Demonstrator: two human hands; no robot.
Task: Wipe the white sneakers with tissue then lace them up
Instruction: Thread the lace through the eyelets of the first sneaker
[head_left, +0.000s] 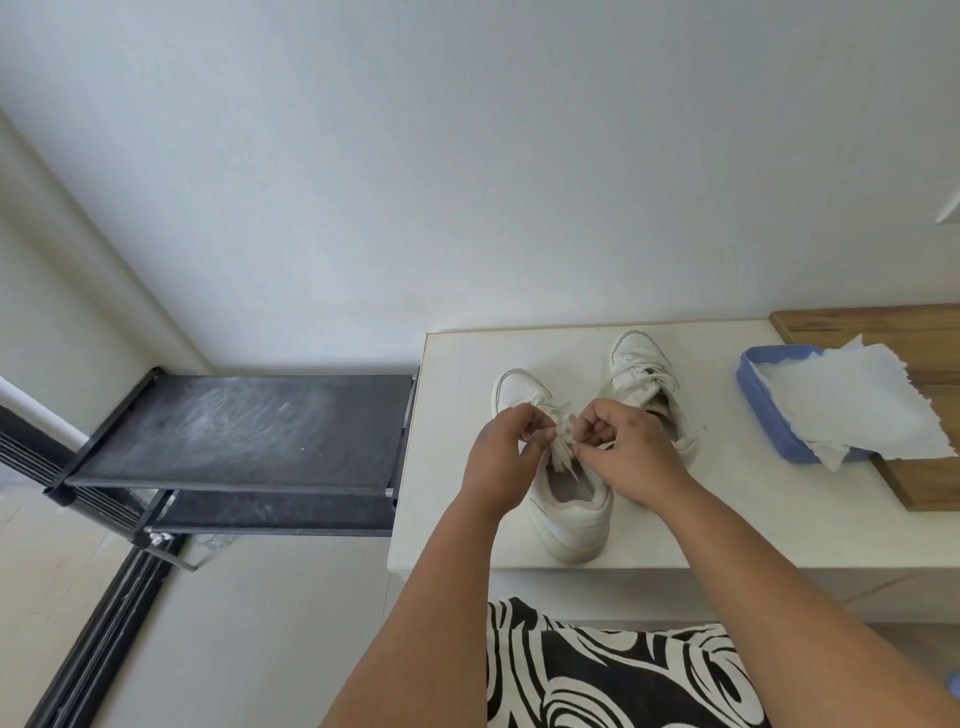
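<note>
Two white sneakers stand on a white table (753, 519), toes pointing away from me. The near sneaker (569, 514) lies between my hands. My left hand (501, 457) pinches one end of its white lace (563, 447) over the tongue. My right hand (631, 452) pinches the other end of the same lace, close beside the left. The far sneaker (644, 376) sits behind my right hand, laces across its top, heel partly hidden. Torn white tissue (857, 405) spills from a blue tray (753, 395) to the right.
A wooden board (930, 332) lies under the blue tray at the table's right end. A low black shoe rack (244, 431) stands left of the table, against the wall. My patterned black-and-white clothing (623, 675) fills the bottom edge.
</note>
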